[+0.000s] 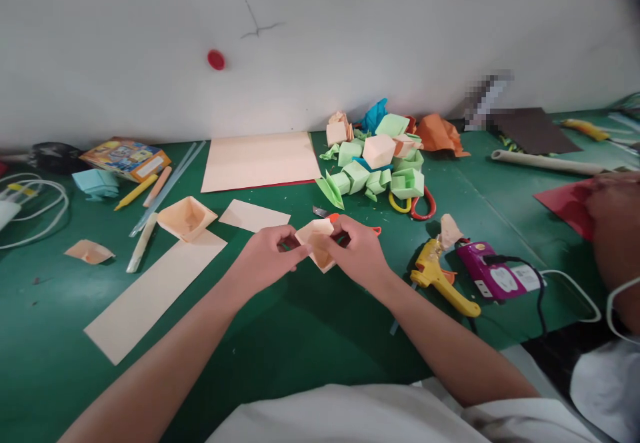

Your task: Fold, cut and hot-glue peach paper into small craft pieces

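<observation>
A small folded peach paper box (320, 243) is held over the green table between my two hands. My left hand (273, 253) pinches its left side with thumb and fingers. On the other side, my right hand (361, 251) grips the box's right wall. The box's open top faces me, and part of its sides is covered by my fingers. Behind my right hand lies a utility knife (321, 212), partly hidden. To the left stands a larger peach paper box (187, 219), resting by a long paper strip (155, 300). A shorter paper strip (254, 216) lies beyond my left hand.
Folded green and peach paper pieces (377, 163) are heaped at the back, with scissors (423, 204) in front. A yellow glue gun (443, 280) and purple power strip (493, 271) lie right. Another person's arm (617, 250) reaches in. Peach sheets (260, 160) lie by the wall.
</observation>
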`<state>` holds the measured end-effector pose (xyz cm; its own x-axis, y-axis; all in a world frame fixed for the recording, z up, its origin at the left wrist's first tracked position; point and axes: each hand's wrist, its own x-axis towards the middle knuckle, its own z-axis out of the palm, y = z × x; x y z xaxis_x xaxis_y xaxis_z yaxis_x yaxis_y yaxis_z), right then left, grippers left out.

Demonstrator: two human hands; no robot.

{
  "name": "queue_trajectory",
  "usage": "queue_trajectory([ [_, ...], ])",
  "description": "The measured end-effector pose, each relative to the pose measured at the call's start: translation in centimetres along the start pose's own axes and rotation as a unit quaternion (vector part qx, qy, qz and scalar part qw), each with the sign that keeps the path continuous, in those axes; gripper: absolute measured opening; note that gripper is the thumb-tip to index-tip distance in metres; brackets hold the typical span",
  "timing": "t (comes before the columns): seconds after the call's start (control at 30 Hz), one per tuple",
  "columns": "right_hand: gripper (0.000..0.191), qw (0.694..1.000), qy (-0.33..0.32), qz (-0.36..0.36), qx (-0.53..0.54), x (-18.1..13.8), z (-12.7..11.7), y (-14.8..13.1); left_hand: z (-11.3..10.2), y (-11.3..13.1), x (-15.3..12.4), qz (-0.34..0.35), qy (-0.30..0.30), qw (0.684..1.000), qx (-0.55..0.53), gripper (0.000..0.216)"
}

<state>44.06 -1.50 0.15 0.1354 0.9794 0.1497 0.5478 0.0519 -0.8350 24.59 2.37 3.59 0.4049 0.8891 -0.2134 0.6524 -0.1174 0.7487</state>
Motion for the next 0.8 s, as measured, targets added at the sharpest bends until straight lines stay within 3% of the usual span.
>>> queue_trajectory([
  [0.23, 0.019, 0.998, -0.003, -0.007, -0.055, 0.1, 0.1, 0.1, 1.1, 0.5, -0.5, 0.048, 0.098, 0.988, 0.108, 0.016],
  [0.43, 0.018, 0.998, -0.013, -0.005, -0.063, 0.1, 0.1, 0.1, 1.6, 0.8, -0.9, 0.092, 0.095, 0.982, 0.138, 0.015],
  [0.8, 0.021, 0.994, -0.102, -0.026, -0.022, 0.2, 0.4, 0.8, 1.4, 0.5, -0.1, 0.064, 0.070, 0.990, 0.107, 0.009],
])
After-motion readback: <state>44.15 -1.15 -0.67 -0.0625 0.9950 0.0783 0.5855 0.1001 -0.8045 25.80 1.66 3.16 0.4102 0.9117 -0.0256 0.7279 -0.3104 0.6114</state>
